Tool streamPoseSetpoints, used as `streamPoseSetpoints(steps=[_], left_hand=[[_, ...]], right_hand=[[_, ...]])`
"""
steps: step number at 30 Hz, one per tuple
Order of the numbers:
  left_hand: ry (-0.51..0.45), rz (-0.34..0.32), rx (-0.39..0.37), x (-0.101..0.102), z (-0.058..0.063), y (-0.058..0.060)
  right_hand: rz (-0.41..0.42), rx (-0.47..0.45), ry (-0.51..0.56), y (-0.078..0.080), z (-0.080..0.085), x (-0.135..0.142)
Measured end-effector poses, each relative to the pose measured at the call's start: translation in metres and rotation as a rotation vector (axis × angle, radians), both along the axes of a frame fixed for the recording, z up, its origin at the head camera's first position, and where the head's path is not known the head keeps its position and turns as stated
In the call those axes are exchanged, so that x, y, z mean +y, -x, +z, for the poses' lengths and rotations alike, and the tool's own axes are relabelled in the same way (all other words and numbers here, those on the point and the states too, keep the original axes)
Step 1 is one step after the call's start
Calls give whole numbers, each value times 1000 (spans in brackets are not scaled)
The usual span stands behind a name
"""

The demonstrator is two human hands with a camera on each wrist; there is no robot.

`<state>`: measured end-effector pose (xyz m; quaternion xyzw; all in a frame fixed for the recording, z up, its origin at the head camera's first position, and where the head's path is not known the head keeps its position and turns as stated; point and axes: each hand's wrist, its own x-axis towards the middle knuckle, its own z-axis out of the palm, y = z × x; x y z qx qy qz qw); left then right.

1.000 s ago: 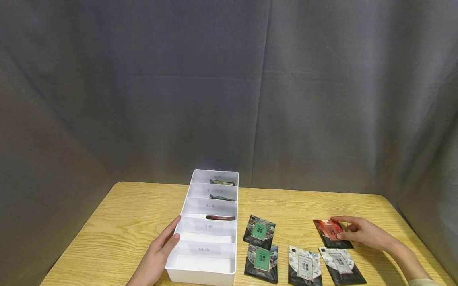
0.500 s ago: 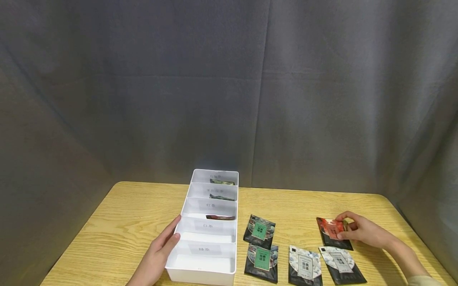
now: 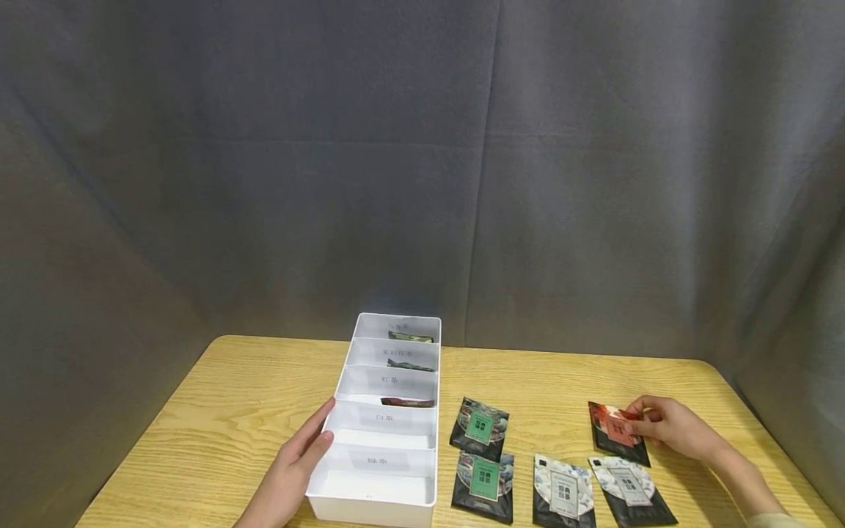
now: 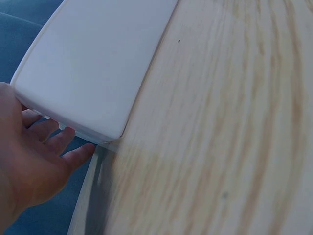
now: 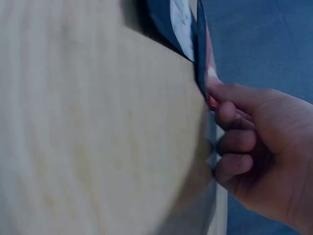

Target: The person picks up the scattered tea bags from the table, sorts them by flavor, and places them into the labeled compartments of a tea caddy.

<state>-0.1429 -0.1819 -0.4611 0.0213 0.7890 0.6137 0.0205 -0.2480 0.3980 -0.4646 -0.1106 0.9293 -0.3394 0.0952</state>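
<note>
My right hand [image 3: 673,427] pinches the right edge of a red-and-black tea packet [image 3: 619,433] between thumb and fingers. In the right wrist view the packet [image 5: 201,54] stands tilted up, seen nearly edge-on, and the other fingers curl beside it. A long white divided box [image 3: 371,510] stands left of centre. My left hand [image 3: 290,469] rests against its left side, with thumb and index fingertips right at the rim. In the left wrist view the fingers [image 4: 61,141] lie along the edge of the box [image 4: 93,58], fairly straight.
Two green-labelled tea packets [image 3: 480,427] lie right of the box. Two white-and-black packets [image 3: 563,493] lie in front of the red one. Three box compartments hold one packet each, among them a red packet [image 3: 407,402]. A grey curtain [image 3: 422,183] hangs behind the wooden table [image 3: 218,411].
My right hand has shifted the red-and-black tea packet slightly right and turned it, its edge now raised. The left hand and the box have barely moved.
</note>
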Motion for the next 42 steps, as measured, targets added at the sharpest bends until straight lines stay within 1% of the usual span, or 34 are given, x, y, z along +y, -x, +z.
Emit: streamPoseSetpoints(steps=[5, 8, 13, 19, 25, 31, 35, 39, 42], left_hand=[[-7, -2, -1, 1, 1, 0], [-4, 3, 0, 1, 2, 0], [-11, 19, -4, 2, 2, -1], [-20, 10, -6, 2, 1, -1], [-11, 9, 0, 2, 1, -1], [7, 5, 5, 1, 1, 0], [14, 7, 8, 1, 0, 0], [17, 7, 5, 1, 0, 0], [16, 7, 4, 0, 0, 0]], right_hand=[[-72, 171, -114, -3, -4, -5], [-103, 208, -128, -4, 0, -10], [-115, 261, -121, -7, 13, -21], [-114, 305, -117, -15, 32, -36], [-81, 402, -117, -23, 54, -55], [-59, 477, -76, -29, 72, -81], [-57, 514, -45, -30, 78, -99], [-57, 573, -23, -29, 79, -117], [-36, 616, -12, -27, 80, -132]])
